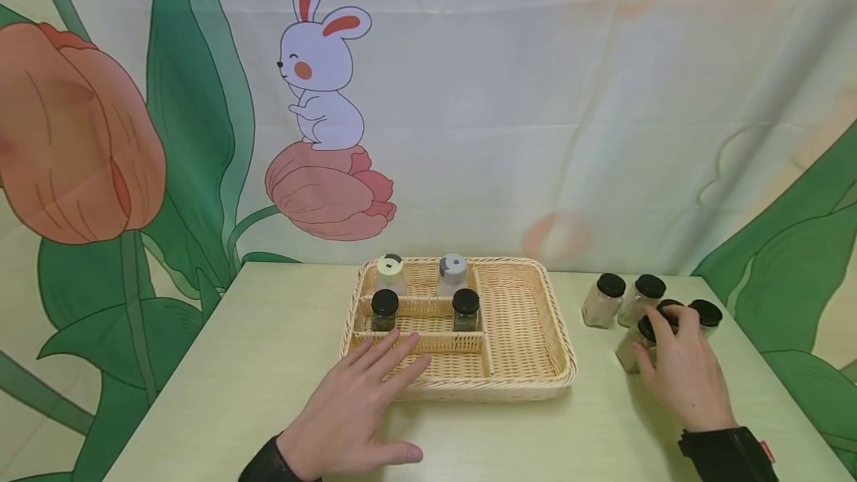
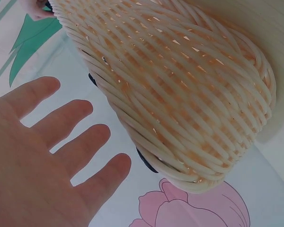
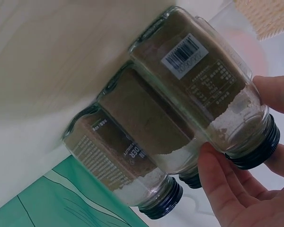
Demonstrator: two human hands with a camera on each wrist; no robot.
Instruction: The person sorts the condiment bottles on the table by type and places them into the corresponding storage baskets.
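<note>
My right hand (image 1: 689, 381) pinches a square glass spice jar (image 3: 194, 71) near its black lid, thumb on one side and fingers on the other. The jar holds brown powder and bears a barcode label. Two similar jars stand close beside it in the right wrist view, the nearer one being a jar with white print (image 3: 113, 153). My left hand (image 1: 355, 411) is spread flat, palm down, at the front left of a wicker basket (image 1: 562, 363). In the left wrist view its straight fingers (image 2: 87, 146) are apart from the basket's woven side.
Inside the basket's left compartments stand two black-lidded jars (image 1: 384, 311), a cream-capped bottle (image 1: 390, 270) and a grey-capped bottle (image 1: 452, 270). More jars, including a pale one (image 1: 602, 303), stand behind my right hand. A printed curtain (image 1: 469, 95) hangs along the table's back edge.
</note>
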